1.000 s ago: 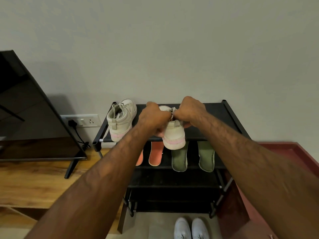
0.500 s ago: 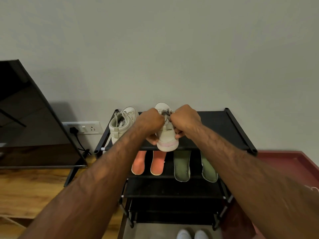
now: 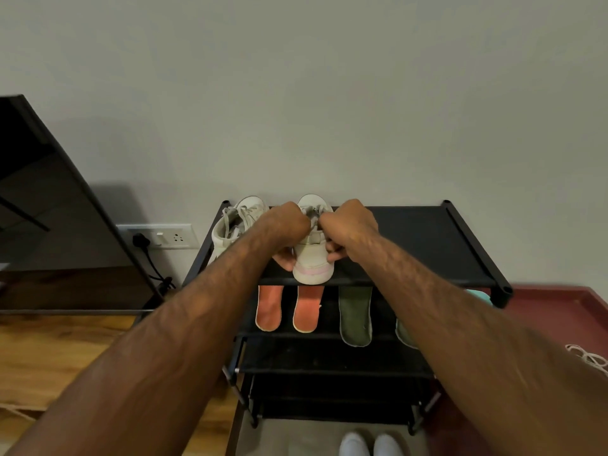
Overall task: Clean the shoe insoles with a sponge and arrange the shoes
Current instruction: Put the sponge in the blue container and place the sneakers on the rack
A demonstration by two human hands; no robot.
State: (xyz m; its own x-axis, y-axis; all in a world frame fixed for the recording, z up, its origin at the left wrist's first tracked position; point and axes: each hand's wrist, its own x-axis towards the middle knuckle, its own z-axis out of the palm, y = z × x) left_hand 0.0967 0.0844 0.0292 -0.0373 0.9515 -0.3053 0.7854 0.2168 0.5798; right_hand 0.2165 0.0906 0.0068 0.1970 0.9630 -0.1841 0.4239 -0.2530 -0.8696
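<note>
Cream sneaker point(image 3: 311, 268) with a pink heel band stands on the top shelf of a black shoe rack point(image 3: 427, 245), heel toward the person and toe at the wall. The left hand point(image 3: 286, 225) is clenched against its left side, fingertips curled under near the heel. The right hand point(image 3: 350, 225) is clenched the same way on the right side. Both fists meet at the laces point(image 3: 314, 213), though whether they pinch the laces or the collar is hidden. At the far left a dark television point(image 3: 49, 225) leans on its stand, with a wall socket point(image 3: 164, 236) and black plug point(image 3: 139, 240) beside it. A second sneaker point(image 3: 230, 228) sits at the shelf's left end, just beside the left wrist and partly covered by the forearm. On the shelf below lie two orange insoles point(image 3: 269, 307), then a green insole point(image 3: 355, 314), then another green insole point(image 3: 404, 334) mostly hidden by the right forearm. At the right, a red mat point(image 3: 559, 311) carries a coil of white cord point(image 3: 589, 358).
</note>
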